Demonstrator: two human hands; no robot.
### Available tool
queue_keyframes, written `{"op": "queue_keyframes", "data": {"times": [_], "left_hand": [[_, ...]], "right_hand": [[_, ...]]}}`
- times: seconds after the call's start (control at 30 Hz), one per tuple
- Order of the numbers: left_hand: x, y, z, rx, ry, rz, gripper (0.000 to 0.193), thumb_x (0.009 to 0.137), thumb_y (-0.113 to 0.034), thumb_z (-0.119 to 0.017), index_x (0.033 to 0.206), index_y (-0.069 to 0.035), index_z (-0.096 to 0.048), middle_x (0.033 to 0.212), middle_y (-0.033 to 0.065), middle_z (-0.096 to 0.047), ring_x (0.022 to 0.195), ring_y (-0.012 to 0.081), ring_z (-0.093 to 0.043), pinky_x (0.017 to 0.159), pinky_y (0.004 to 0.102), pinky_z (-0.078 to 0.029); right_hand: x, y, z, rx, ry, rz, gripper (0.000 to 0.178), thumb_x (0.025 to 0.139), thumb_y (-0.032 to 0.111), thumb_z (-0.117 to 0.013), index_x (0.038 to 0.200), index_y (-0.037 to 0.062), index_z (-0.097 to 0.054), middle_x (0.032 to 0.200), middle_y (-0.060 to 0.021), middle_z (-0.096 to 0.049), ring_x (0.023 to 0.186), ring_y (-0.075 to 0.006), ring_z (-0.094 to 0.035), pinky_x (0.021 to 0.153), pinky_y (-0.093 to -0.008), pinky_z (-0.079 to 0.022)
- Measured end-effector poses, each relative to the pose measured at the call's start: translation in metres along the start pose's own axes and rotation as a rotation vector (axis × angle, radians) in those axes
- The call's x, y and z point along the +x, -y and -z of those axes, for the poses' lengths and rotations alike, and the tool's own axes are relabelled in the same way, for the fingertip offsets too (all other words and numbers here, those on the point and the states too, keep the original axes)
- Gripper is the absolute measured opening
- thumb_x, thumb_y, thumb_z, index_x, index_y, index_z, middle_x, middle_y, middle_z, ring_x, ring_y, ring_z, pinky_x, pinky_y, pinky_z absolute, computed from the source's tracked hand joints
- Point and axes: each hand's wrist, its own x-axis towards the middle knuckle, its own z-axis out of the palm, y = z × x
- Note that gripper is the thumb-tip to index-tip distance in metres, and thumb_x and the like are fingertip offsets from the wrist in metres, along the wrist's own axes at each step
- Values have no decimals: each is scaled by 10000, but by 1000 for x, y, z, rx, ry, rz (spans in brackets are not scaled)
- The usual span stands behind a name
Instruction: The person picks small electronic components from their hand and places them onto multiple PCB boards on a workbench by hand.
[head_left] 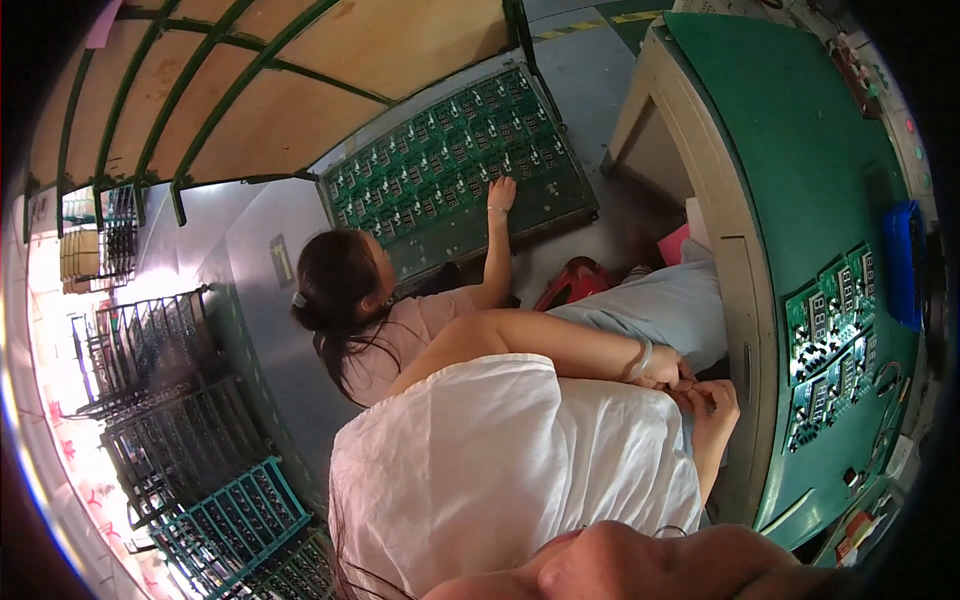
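My left hand (662, 367), with a pale bracelet at the wrist, meets my right hand (713, 402) in front of my white shirt, beside the edge of the green-topped table (735, 130). The fingers of both hands are bent and pinched together, almost touching. Whatever lies between them is hidden or too small to make out. On the tabletop to the right of my hands lie green circuit boards (828, 318) with digit displays and small black parts. A second group of boards (826, 395) lies right beside them.
A co-worker (340, 280) crouches at the left, one hand (502, 193) on a large tray of circuit boards (440, 150). Racks (175, 440) stand farther left. A blue bin (903, 265) and a pale stick (786, 510) are on the table. Something red (572, 282) is on the floor.
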Motion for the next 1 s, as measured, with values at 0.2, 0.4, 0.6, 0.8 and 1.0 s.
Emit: {"op": "queue_keyframes", "data": {"times": [0.2,0.4,0.6,0.8,1.0], "left_hand": [[2,-1,2,50,-101,-77,245,934,-15,-525,1162,73,-538,1010,176,-655,937,279,-671,808,344,-575],[9,2,2,233,-78,-108,225,948,-26,-503,1136,69,-584,1004,161,-658,871,247,-677,784,322,-577],[13,4,5,377,-83,-115,238,954,-31,-496,1157,55,-585,1002,149,-665,856,227,-678,773,308,-574],[20,7,16,524,-116,-184,224,916,-110,-603,1105,-7,-662,996,92,-692,902,168,-642,813,296,-504],[11,-2,7,612,-77,-156,260,954,-31,-500,1192,36,-578,1038,126,-662,918,207,-666,838,302,-547]], "right_hand": [[8,3,-3,-63,-28,72,137,693,-36,-719,812,-10,-656,818,-110,-575,692,-251,-594,613,-345,-481],[2,14,7,-76,8,71,149,692,-20,-731,820,-13,-656,828,-118,-577,695,-266,-599,619,-353,-482],[-1,5,4,-102,6,59,165,694,-13,-732,839,-11,-655,833,-132,-591,704,-282,-614,627,-357,-493],[-2,2,-1,-107,-42,53,122,717,-7,-707,825,-10,-650,800,-142,-600,716,-306,-610,639,-375,-485],[-8,-5,-5,-143,-62,62,107,753,-20,-652,859,-1,-641,848,-150,-605,764,-340,-596,672,-404,-477]]}}
